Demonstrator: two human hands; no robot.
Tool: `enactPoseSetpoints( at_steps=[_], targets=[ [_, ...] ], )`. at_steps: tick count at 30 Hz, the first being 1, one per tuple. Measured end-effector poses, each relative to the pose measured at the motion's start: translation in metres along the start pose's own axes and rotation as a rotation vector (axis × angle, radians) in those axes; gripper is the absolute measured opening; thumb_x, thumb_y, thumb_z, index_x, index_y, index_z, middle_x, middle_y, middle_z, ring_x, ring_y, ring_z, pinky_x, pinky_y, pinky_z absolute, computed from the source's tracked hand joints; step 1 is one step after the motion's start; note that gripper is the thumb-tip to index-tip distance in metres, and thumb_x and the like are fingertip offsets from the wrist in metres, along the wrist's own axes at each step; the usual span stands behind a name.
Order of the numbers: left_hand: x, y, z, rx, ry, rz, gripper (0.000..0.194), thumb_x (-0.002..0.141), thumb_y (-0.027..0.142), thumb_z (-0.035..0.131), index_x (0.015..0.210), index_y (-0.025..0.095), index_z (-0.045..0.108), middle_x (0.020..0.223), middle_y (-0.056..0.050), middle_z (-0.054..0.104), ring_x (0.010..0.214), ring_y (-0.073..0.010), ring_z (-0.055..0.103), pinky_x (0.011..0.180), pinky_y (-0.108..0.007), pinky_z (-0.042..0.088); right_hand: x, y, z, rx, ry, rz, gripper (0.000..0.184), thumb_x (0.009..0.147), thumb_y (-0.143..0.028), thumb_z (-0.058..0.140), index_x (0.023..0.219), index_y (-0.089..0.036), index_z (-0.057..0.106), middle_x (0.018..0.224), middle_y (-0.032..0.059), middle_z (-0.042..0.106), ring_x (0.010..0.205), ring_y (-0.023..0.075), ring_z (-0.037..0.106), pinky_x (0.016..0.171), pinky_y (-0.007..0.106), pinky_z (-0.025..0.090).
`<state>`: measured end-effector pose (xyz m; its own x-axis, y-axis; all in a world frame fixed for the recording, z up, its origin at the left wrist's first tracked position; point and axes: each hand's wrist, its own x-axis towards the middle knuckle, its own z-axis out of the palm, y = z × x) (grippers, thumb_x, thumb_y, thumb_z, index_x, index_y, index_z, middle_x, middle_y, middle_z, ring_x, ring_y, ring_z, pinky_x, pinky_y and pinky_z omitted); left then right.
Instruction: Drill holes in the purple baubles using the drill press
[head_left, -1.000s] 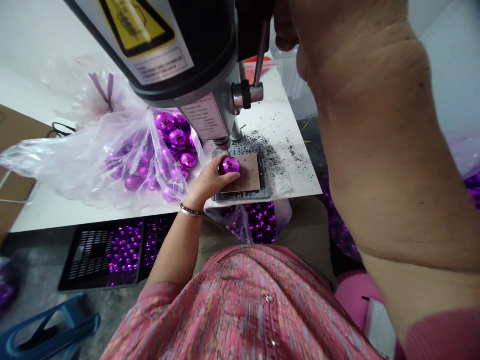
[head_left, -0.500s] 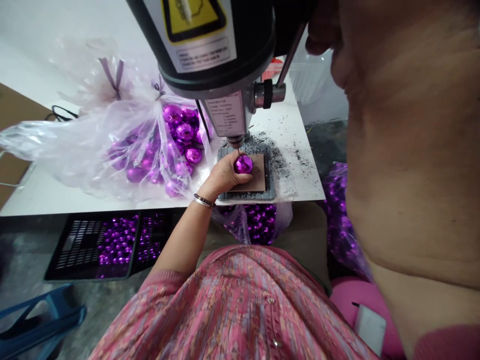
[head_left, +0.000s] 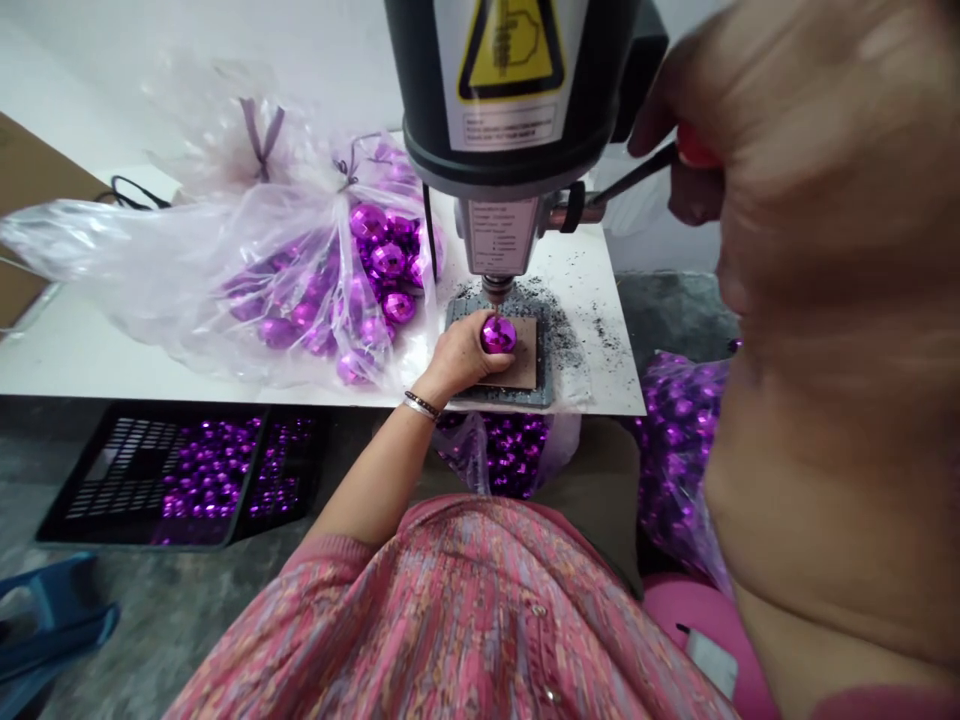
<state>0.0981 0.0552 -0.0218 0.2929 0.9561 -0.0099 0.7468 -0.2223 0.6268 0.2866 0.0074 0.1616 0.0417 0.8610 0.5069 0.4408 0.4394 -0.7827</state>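
Note:
My left hand [head_left: 461,355] is closed on a shiny purple faceted ball [head_left: 498,334], holding it on a brown board [head_left: 523,360] on the grey base of a bench drill [head_left: 517,120]. The drill's chuck [head_left: 495,287] touches the top of the ball. My right hand [head_left: 697,130] is raised close to the camera, wrapped round the red knob of the drill's feed lever [head_left: 630,180]. My right forearm fills the right side of the view.
A clear plastic bag of purple balls [head_left: 315,280] lies on the white table [head_left: 90,350] left of the drill. Dark shavings [head_left: 592,320] are scattered around the base. Below are a black crate of balls [head_left: 180,480] and more bags of balls [head_left: 675,440].
My right hand has pulled the lever down and the chuck has come down onto the ball. The view has shifted left to right; my left hand keeps hold of the ball.

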Motion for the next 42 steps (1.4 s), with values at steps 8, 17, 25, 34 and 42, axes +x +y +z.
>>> enactPoseSetpoints(
  at_steps=[8, 17, 25, 34, 42],
  targets=[
    [0.003, -0.006, 0.006, 0.021, 0.011, 0.016, 0.057, 0.073, 0.035, 0.084, 0.126, 0.020, 0.068, 0.116, -0.008, 0.076, 0.108, -0.0295, 0.070, 0.094, -0.038, 0.054, -0.028, 0.009, 0.010, -0.066, 0.032, 0.040, 0.024, 0.090, -0.020, 0.051, 0.068, -0.011, 0.055, 0.064, -0.0033, 0.046, 0.063, -0.0022, 0.036, 0.062, 0.021, 0.027],
    [0.003, -0.008, 0.008, -0.039, 0.037, 0.042, 0.049, 0.072, 0.034, 0.083, 0.117, 0.020, 0.069, 0.110, -0.006, 0.076, 0.102, -0.0278, 0.070, 0.091, -0.038, 0.054, -0.053, 0.031, 0.017, -0.108, 0.026, 0.012, 0.045, 0.092, -0.045, 0.059, 0.064, -0.012, 0.045, 0.059, -0.0024, 0.035, 0.059, -0.0004, 0.029, 0.063, 0.024, 0.026],
    [0.001, -0.008, 0.008, -0.108, 0.037, 0.032, 0.048, 0.072, 0.030, 0.084, 0.117, 0.020, 0.070, 0.109, -0.005, 0.076, 0.102, -0.0266, 0.069, 0.093, -0.037, 0.053, -0.062, 0.041, 0.027, -0.094, 0.094, -0.106, 0.036, 0.095, -0.034, 0.056, 0.067, -0.011, 0.049, 0.062, -0.0023, 0.039, 0.061, -0.0003, 0.033, 0.066, 0.022, 0.030],
    [-0.006, -0.005, 0.011, -0.120, 0.069, -0.036, 0.047, 0.073, 0.029, 0.085, 0.117, 0.023, 0.071, 0.109, -0.004, 0.077, 0.105, -0.0268, 0.069, 0.097, -0.039, 0.053, -0.070, 0.059, 0.038, -0.127, 0.206, -0.220, 0.036, 0.099, -0.036, 0.053, 0.071, -0.013, 0.053, 0.065, -0.0015, 0.039, 0.062, 0.0007, 0.033, 0.071, 0.021, 0.037],
    [-0.006, -0.008, 0.019, -0.105, 0.139, -0.026, 0.055, 0.073, 0.027, 0.087, 0.124, 0.018, 0.069, 0.127, -0.011, 0.072, 0.123, -0.0309, 0.064, 0.109, -0.044, 0.049, -0.073, 0.071, 0.048, -0.185, 0.344, -0.306, 0.041, 0.101, -0.045, 0.050, 0.073, -0.015, 0.054, 0.068, 0.0003, 0.051, 0.067, 0.0037, 0.045, 0.069, 0.023, 0.036]
  ],
)
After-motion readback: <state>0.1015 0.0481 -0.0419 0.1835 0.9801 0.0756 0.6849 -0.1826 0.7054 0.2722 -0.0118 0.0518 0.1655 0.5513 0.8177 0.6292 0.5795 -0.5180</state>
